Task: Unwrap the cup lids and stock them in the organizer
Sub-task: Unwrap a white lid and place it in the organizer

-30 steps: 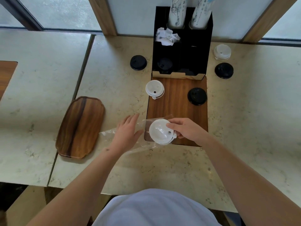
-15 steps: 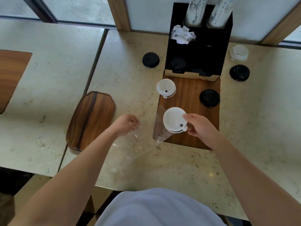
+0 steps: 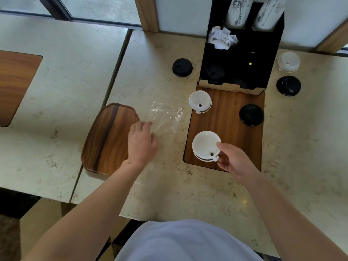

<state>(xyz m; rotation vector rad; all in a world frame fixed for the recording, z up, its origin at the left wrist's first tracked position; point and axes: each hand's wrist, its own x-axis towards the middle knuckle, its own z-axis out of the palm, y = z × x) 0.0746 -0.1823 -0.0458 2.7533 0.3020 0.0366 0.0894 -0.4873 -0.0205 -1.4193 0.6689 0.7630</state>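
My right hand [image 3: 233,161] holds a bare white cup lid [image 3: 205,145] by its near edge, above the front of the wooden inlay [image 3: 227,117]. My left hand [image 3: 141,142] is at the near corner of the clear plastic wrapper [image 3: 165,115], which lies spread on the marble counter; whether the fingers pinch it is unclear. The black organizer [image 3: 243,59] stands at the back, a black lid [image 3: 214,72] in its front left compartment. Another white lid [image 3: 200,101] and a black lid [image 3: 251,114] lie on the inlay.
A loose wooden tray [image 3: 109,136] lies left of my left hand. More lids sit on the counter: a black one [image 3: 182,67] left of the organizer, a white one [image 3: 288,61] and a black one [image 3: 288,85] to its right. Crumpled paper [image 3: 222,37] and two cup stacks [image 3: 237,10] fill the organizer's back.
The wrapper has come off the white lid. My left hand carried it left and it now lies flat on the counter; my right hand kept the lid over the inlay.
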